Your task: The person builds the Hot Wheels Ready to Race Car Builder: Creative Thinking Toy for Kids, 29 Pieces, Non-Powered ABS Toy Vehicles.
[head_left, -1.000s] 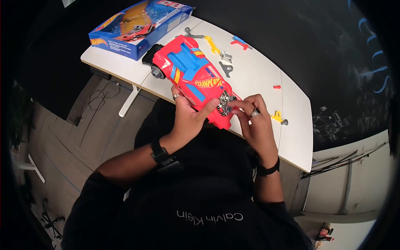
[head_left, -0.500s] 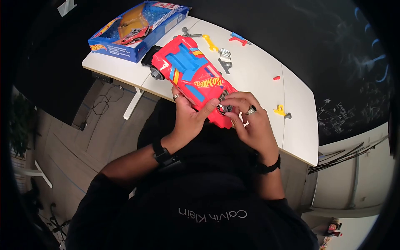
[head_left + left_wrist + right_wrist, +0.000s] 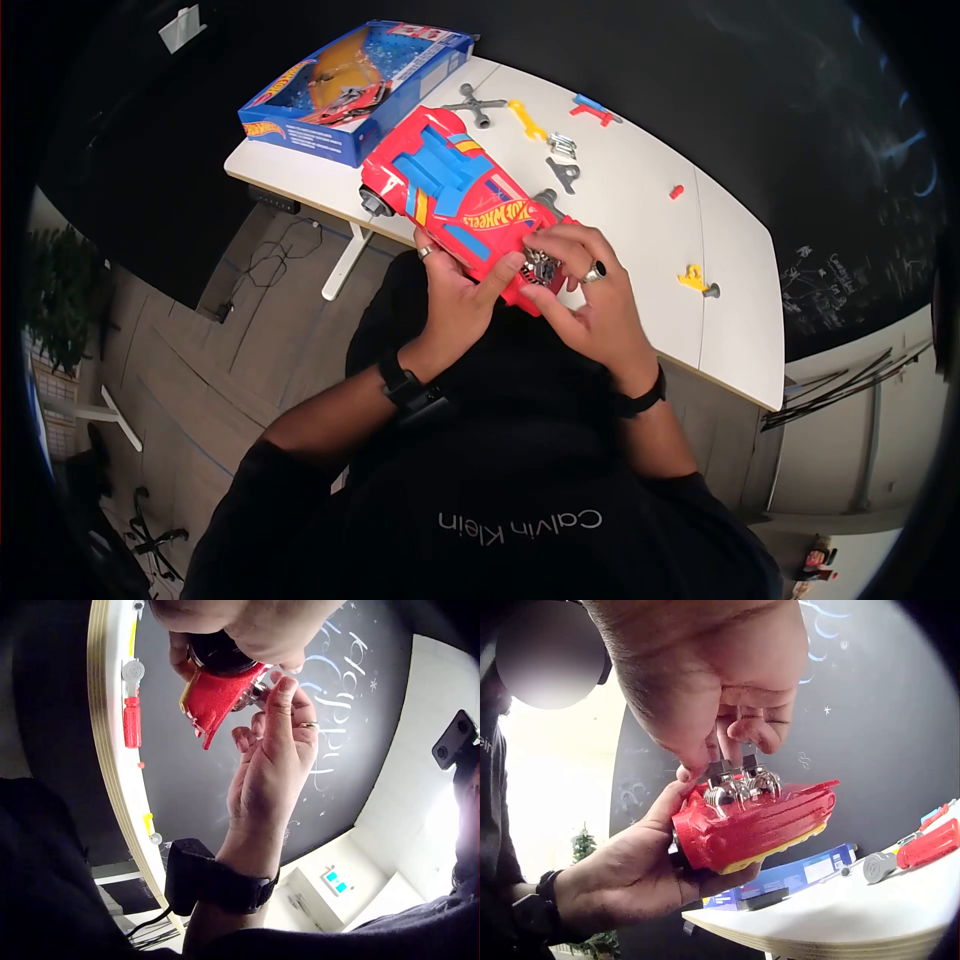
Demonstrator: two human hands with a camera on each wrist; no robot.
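My left hand grips the front part of a red toy car from below, thumb along its near side. The car is held tilted above the table's near edge. My right hand reaches over the chrome engine piece at the car's front end. In the right wrist view, the thumb and fingers of my right hand pinch around the dark tops of the engine piece, which sits on the car. The left wrist view shows my right hand pinching there too.
On the white table lie a grey cross-shaped part, yellow wrench, chrome part, grey bracket, blue-and-red tool, small red piece and yellow part. The blue box stands at the far left.
The fingers of my right hand have moved from the engine piece's outer side to lie over it. The car has tilted slightly, and its far black rear wheel has gone out of sight. The head view has shifted.
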